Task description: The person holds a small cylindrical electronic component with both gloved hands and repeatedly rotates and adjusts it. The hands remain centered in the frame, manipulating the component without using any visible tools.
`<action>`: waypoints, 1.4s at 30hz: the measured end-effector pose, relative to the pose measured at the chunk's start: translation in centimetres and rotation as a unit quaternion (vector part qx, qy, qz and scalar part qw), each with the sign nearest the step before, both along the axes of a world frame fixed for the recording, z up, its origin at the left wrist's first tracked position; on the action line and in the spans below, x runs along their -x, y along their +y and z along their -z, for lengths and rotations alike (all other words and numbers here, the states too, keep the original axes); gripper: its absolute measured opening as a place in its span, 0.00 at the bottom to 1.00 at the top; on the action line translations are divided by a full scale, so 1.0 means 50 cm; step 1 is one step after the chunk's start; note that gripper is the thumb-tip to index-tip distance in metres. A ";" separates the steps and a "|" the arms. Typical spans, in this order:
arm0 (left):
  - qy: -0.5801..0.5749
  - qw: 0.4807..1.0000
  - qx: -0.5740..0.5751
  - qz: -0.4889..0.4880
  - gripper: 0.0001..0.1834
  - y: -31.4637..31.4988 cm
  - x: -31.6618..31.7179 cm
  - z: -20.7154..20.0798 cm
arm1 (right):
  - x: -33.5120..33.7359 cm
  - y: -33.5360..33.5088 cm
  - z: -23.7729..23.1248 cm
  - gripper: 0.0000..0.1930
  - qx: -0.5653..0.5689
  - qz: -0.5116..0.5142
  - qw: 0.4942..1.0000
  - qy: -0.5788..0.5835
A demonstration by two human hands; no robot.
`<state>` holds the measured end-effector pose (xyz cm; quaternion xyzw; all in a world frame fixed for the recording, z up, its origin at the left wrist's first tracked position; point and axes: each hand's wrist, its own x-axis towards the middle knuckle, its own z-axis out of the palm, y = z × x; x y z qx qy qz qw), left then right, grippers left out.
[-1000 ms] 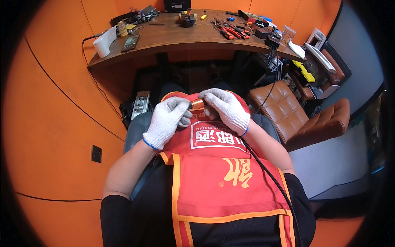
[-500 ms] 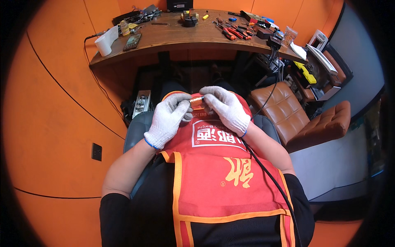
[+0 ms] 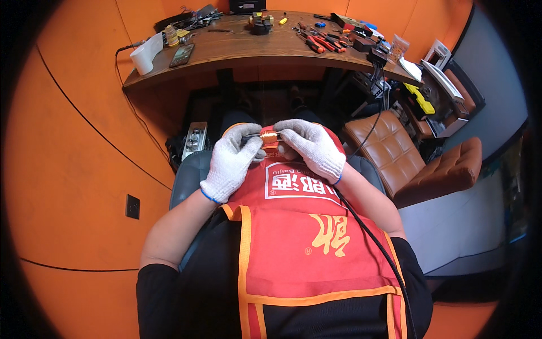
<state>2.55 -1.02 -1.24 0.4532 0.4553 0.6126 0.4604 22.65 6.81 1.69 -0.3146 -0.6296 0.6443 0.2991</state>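
Observation:
Over my lap, a small coil of copper wire (image 3: pixel 269 137) wound around a dark core is held level between both hands. Its shiny copper middle shows in the gap between them. In a white knit glove, my left hand (image 3: pixel 230 161) pinches the coil's left end, where a grey-black piece sticks out between thumb and fingers. My right hand (image 3: pixel 309 148), gloved the same way, grips the right end with thumb and fingertips. Parts of both ends are hidden by the fingers. Below lies the red apron (image 3: pixel 316 265) with orange trim.
Ahead stands a wooden table (image 3: pixel 243 48) with pliers (image 3: pixel 324 44), a phone (image 3: pixel 182 55), a white paper roll (image 3: pixel 145 58) and a dark round device (image 3: pixel 260 25). A brown leather chair (image 3: pixel 389 147) is on the right. A black cable (image 3: pixel 372 246) runs over the apron.
More of the copper winding shows between my hands now, and the coil sits turned slightly differently. A dark end has come into sight at my left fingers. Both hands keep their hold.

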 end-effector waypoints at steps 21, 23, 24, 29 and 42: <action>-0.028 0.999 0.005 0.035 0.16 0.003 0.001 0.010 | -0.003 0.010 0.019 0.17 -0.086 -0.013 0.996 -0.014; -0.045 0.997 0.017 0.064 0.17 0.002 0.002 0.008 | 0.001 0.008 0.020 0.18 -0.147 0.001 0.989 0.015; -0.048 0.996 0.027 0.066 0.17 0.001 0.002 0.007 | 0.002 0.007 0.021 0.17 -0.155 0.017 0.988 0.014; -0.003 0.999 -0.006 0.052 0.15 -0.003 -0.002 0.004 | -0.002 0.007 0.015 0.16 -0.050 0.026 0.998 -0.014; -0.010 0.998 0.031 0.052 0.17 -0.002 0.005 0.005 | 0.004 0.006 0.024 0.16 -0.086 -0.006 0.994 0.062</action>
